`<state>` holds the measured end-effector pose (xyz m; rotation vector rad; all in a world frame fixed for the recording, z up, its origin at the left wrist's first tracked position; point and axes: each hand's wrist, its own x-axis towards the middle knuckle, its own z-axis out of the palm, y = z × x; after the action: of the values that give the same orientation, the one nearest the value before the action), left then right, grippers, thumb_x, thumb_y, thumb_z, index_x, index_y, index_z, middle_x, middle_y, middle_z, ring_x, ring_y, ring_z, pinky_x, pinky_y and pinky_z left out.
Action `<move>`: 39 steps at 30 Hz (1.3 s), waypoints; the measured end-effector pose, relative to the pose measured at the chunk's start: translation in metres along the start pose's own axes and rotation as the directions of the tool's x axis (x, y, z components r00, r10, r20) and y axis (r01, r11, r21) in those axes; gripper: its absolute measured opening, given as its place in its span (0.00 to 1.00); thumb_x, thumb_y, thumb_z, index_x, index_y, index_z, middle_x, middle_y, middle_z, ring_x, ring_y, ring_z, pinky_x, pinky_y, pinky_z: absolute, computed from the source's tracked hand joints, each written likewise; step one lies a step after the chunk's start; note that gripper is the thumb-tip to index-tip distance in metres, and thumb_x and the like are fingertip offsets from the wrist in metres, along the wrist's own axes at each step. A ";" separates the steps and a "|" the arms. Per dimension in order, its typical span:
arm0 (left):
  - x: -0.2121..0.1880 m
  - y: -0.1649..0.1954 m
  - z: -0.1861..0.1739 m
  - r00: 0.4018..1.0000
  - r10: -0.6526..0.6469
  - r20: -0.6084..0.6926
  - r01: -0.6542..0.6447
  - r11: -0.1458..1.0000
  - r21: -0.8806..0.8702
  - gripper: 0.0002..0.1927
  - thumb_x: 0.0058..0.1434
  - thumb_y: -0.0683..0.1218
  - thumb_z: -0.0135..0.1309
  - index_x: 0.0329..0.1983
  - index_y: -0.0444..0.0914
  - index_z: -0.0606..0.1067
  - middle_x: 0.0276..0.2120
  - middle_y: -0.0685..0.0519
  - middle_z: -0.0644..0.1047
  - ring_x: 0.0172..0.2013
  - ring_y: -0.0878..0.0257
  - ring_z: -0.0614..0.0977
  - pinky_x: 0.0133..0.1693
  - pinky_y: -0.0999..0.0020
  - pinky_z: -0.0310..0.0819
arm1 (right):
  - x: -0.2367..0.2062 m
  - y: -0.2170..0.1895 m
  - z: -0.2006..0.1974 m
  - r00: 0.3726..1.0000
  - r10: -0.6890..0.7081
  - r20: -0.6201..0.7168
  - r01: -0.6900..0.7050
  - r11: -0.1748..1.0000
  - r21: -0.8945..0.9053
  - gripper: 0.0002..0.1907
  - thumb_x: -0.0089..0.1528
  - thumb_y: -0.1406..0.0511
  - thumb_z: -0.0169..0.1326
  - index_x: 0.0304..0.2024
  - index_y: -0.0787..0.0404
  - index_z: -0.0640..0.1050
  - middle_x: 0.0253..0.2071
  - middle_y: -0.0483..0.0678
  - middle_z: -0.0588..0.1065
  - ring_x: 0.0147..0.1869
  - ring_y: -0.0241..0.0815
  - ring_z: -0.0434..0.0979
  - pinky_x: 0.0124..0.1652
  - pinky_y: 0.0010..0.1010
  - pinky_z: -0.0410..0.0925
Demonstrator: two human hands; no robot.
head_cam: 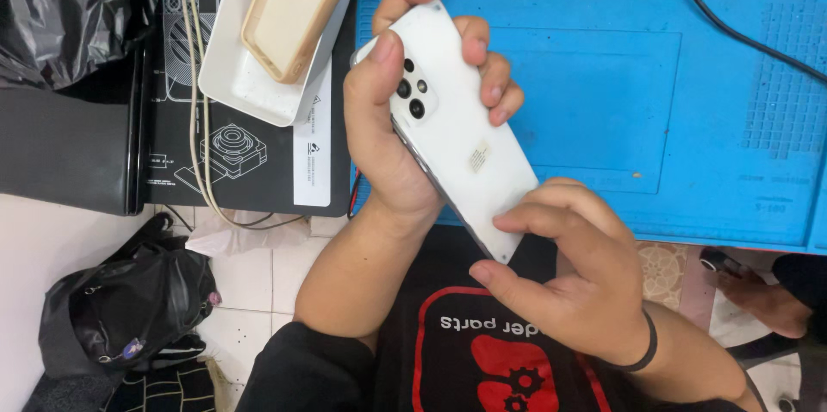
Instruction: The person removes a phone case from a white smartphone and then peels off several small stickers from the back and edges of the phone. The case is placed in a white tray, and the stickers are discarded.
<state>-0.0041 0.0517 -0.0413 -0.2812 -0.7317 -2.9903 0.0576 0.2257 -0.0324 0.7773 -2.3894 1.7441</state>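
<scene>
Blue and ridged, a work mat (603,93) covers the bench top, and everything else is placed from it. Over its near left edge a white phone (457,132) is held back-up, camera cluster showing, tilted so its lower end points toward the person's lap. The left hand (388,127) wraps the phone's upper half, thumb laid beside the lenses and fingers curled over the far edge, gripping it firmly. The right hand (568,270) sits just below the mat's near edge, its fingertips pressed on the phone's lower corner and thumb under that end; a dark band circles its wrist. Left of the mat lies a black pad with white line drawings (250,153), and on it a white tray (237,76) carrying a beige case (297,3). A black cable (741,33) crosses the mat's far right part. Below the mat's left side, on the tiled floor, sits a black bag (129,309).
</scene>
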 end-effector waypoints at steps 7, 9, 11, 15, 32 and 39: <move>-0.004 -0.008 0.004 1.000 0.027 0.006 -0.027 0.999 0.017 0.17 0.80 0.54 0.40 0.63 0.40 0.61 0.39 0.45 0.71 0.34 0.59 0.72 0.35 0.65 0.66 | -0.005 0.004 0.006 0.995 -0.066 -0.071 0.064 0.997 -0.032 0.19 0.51 0.71 0.71 0.42 0.65 0.78 0.38 0.48 0.74 0.42 0.42 0.73 0.42 0.29 0.68; -0.006 -0.010 0.005 0.998 0.055 0.008 -0.055 0.998 0.044 0.16 0.80 0.53 0.40 0.63 0.40 0.61 0.40 0.46 0.71 0.33 0.60 0.72 0.35 0.66 0.66 | -0.007 0.006 0.009 0.993 -0.069 -0.097 0.066 0.998 -0.024 0.17 0.52 0.73 0.70 0.41 0.65 0.78 0.38 0.47 0.74 0.42 0.42 0.73 0.43 0.29 0.68; -0.008 -0.012 0.007 0.996 0.089 0.018 -0.090 0.993 0.078 0.16 0.80 0.52 0.41 0.63 0.39 0.61 0.39 0.47 0.70 0.33 0.62 0.70 0.35 0.67 0.65 | -0.009 0.008 0.012 0.989 -0.063 -0.132 0.065 0.998 0.013 0.16 0.53 0.74 0.69 0.41 0.65 0.78 0.37 0.47 0.73 0.42 0.42 0.74 0.45 0.31 0.69; -0.012 -0.013 0.011 0.992 0.126 0.027 -0.128 0.984 0.127 0.16 0.80 0.51 0.45 0.63 0.39 0.61 0.39 0.48 0.69 0.32 0.63 0.69 0.36 0.69 0.64 | -0.014 0.013 0.013 0.976 -0.137 -0.170 0.131 0.990 -0.042 0.16 0.52 0.74 0.68 0.40 0.64 0.77 0.38 0.47 0.74 0.40 0.41 0.74 0.52 0.36 0.69; -0.011 -0.011 0.014 0.995 0.082 -0.047 -0.072 0.978 0.195 0.18 0.76 0.48 0.46 0.64 0.40 0.60 0.37 0.49 0.67 0.33 0.64 0.70 0.37 0.69 0.67 | -0.007 -0.002 -0.010 0.988 -0.152 0.009 0.152 0.983 -0.103 0.18 0.56 0.73 0.67 0.45 0.67 0.73 0.41 0.53 0.78 0.49 0.49 0.83 0.54 0.38 0.76; -0.008 -0.012 0.019 0.976 0.030 -0.215 0.041 0.948 0.316 0.23 0.70 0.50 0.49 0.64 0.40 0.60 0.36 0.51 0.65 0.31 0.65 0.68 0.35 0.67 0.65 | -0.001 -0.018 -0.015 0.987 -0.145 0.069 0.159 0.936 -0.314 0.18 0.56 0.76 0.65 0.45 0.67 0.72 0.38 0.52 0.80 0.44 0.50 0.85 0.43 0.36 0.76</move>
<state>0.0059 0.0712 -0.0315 0.0631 -1.1656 -2.7819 0.0629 0.2362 -0.0121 0.9302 -2.4742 1.2515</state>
